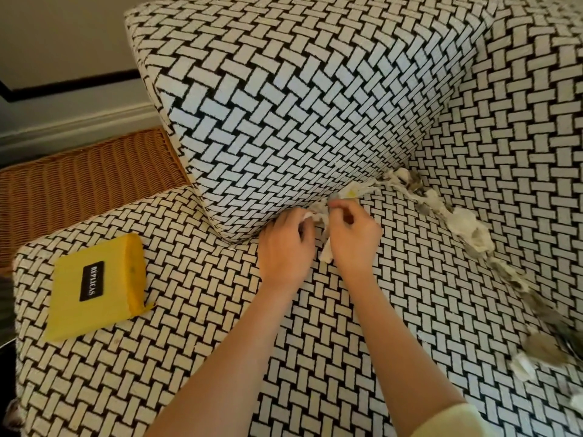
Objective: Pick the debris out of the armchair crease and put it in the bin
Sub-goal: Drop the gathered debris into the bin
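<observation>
Far left: wicker basket (88,184) beside the armchair (189,357). It could be the bin, can't confirm. Yellow packet (94,288) lies flat on the seat, well apart from the crease and out of the way.

Left hand (285,244): fingers curled in, pinching a white tissue scrap (326,250) right at the foot of the upright cushion (299,105). Right hand (353,234) is just beside it, fingers (342,205) also curled, pinching what looks like the same scrap from the other side. The scrap's tail hangs down between the two palms. Two hands probably because the scrap is wedged in the crease and would tear easily.

The rest of the debris (467,228) is white and grey wads. It runs from the fingertips rightward along the crease, then down the right side toward the front edge. Neither hand is on any of it.

My read: early in the job, and nothing is heading for a bin yet.
</observation>
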